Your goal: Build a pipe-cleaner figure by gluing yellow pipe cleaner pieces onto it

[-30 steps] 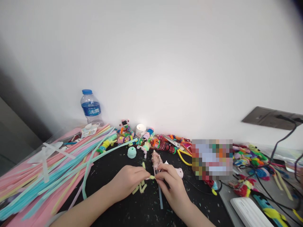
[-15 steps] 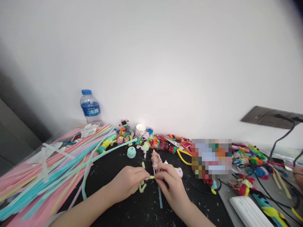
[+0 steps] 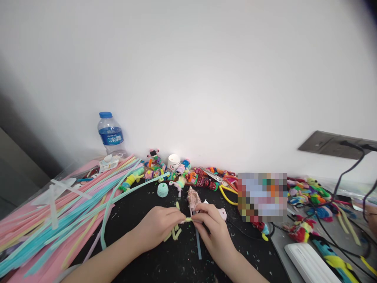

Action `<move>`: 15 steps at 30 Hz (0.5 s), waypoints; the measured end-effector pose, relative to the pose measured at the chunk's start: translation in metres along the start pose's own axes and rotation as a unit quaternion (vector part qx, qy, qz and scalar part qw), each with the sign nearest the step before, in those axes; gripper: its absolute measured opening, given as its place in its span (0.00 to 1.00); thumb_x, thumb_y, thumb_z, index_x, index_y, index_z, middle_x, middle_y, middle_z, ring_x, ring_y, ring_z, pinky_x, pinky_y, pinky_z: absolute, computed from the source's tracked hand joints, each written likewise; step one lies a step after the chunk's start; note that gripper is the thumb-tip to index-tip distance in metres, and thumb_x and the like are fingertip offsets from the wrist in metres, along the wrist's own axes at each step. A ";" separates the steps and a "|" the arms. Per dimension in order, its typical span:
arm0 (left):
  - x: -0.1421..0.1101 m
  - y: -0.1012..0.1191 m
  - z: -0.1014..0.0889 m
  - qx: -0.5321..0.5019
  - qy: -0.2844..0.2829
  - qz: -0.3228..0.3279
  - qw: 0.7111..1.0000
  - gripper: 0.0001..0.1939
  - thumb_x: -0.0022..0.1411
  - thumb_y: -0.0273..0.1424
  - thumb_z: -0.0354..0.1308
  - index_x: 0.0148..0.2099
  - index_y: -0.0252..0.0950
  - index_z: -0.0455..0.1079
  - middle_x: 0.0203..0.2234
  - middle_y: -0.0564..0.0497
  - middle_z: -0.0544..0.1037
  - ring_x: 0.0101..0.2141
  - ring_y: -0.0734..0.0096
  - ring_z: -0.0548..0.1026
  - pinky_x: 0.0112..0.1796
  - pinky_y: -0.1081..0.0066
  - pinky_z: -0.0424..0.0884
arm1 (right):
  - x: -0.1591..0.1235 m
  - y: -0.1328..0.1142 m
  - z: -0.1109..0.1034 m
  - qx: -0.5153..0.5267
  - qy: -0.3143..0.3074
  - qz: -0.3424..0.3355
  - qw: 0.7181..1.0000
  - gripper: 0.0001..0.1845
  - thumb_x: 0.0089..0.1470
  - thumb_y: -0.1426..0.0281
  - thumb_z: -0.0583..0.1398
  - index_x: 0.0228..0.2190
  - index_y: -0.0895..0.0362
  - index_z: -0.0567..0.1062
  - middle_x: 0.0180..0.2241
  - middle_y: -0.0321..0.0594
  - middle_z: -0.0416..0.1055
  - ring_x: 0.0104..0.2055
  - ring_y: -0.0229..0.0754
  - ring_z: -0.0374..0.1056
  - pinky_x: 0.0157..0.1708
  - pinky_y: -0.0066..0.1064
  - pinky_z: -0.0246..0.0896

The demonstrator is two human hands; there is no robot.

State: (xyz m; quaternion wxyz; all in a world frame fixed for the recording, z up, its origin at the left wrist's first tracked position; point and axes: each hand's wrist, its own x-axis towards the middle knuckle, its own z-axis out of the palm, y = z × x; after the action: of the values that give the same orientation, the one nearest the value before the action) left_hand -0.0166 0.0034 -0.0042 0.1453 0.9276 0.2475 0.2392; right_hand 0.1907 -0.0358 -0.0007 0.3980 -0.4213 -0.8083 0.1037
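Note:
My left hand [image 3: 157, 228] and my right hand [image 3: 212, 228] meet over a black mat [image 3: 147, 259], fingertips pinched together on a short yellow-green fuzzy piece [image 3: 188, 219]. More cut yellow-green pieces [image 3: 176, 234] lie under my left hand. A thin pale blue stick [image 3: 198, 245] with a pinkish fuzzy figure [image 3: 193, 197] on its top runs beneath my right hand. A pink object [image 3: 223, 214] peeks out behind my right hand.
Long pink, blue and yellow fuzzy stems [image 3: 59, 220] pile at left. A water bottle [image 3: 111, 134] stands by the wall. Small colourful figures [image 3: 176, 175], a white jar [image 3: 174, 160], a mint spool [image 3: 162, 190], scissors [image 3: 219, 181], cables [image 3: 347, 220] and a white device [image 3: 309, 263] lie about.
Both hands stay pinched on the small yellow-green piece with only slight finger shifts. The view drifted a little.

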 end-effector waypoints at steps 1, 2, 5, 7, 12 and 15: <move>0.000 0.000 0.001 0.003 0.006 -0.004 1.000 0.13 0.67 0.27 0.41 0.45 0.35 0.66 0.33 0.49 0.75 0.33 0.70 0.73 0.33 0.74 0.66 | 0.000 0.000 0.000 0.001 0.001 0.000 1.000 0.09 0.54 0.79 0.55 0.34 0.55 0.72 0.38 0.43 0.67 0.42 0.43 0.64 0.40 0.35 0.63; 0.001 0.000 0.001 0.005 0.011 -0.008 1.000 0.12 0.67 0.27 0.41 0.45 0.35 0.66 0.33 0.49 0.75 0.33 0.70 0.73 0.32 0.74 0.66 | 0.000 0.000 0.000 0.002 0.002 0.000 1.000 0.09 0.54 0.79 0.55 0.34 0.55 0.72 0.38 0.43 0.67 0.42 0.43 0.64 0.40 0.35 0.63; 0.001 0.001 0.002 0.005 0.029 -0.017 0.999 0.11 0.67 0.28 0.43 0.44 0.36 0.66 0.33 0.50 0.75 0.32 0.71 0.73 0.32 0.74 0.66 | 0.000 0.000 0.000 0.001 0.007 -0.002 1.000 0.09 0.54 0.78 0.55 0.34 0.55 0.72 0.38 0.43 0.67 0.41 0.43 0.64 0.40 0.35 0.63; 0.002 0.001 0.002 0.003 0.038 -0.019 0.999 0.11 0.67 0.29 0.44 0.44 0.36 0.66 0.33 0.50 0.75 0.32 0.72 0.73 0.32 0.74 0.66 | 0.000 -0.001 -0.001 -0.003 0.009 -0.001 1.000 0.09 0.54 0.78 0.54 0.34 0.55 0.72 0.38 0.43 0.67 0.41 0.43 0.65 0.40 0.34 0.64; 0.002 0.000 0.002 0.008 0.048 -0.017 0.999 0.10 0.66 0.29 0.44 0.43 0.36 0.67 0.31 0.51 0.75 0.31 0.72 0.73 0.31 0.75 0.65 | 0.000 -0.002 -0.001 -0.004 0.014 -0.001 1.000 0.08 0.54 0.77 0.55 0.33 0.55 0.72 0.37 0.42 0.67 0.41 0.42 0.65 0.39 0.34 0.63; 0.002 -0.002 0.003 0.008 0.048 -0.019 0.999 0.11 0.66 0.29 0.44 0.43 0.36 0.67 0.30 0.51 0.75 0.30 0.72 0.73 0.31 0.75 0.65 | 0.000 -0.001 0.000 0.000 0.007 -0.002 1.000 0.08 0.55 0.78 0.55 0.34 0.56 0.72 0.38 0.42 0.67 0.41 0.42 0.64 0.40 0.34 0.63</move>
State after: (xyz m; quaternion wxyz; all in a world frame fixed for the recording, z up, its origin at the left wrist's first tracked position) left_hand -0.0144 0.0052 -0.0066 0.1300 0.9111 0.2740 0.2790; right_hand 0.1904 -0.0366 0.0001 0.4037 -0.4202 -0.8065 0.0999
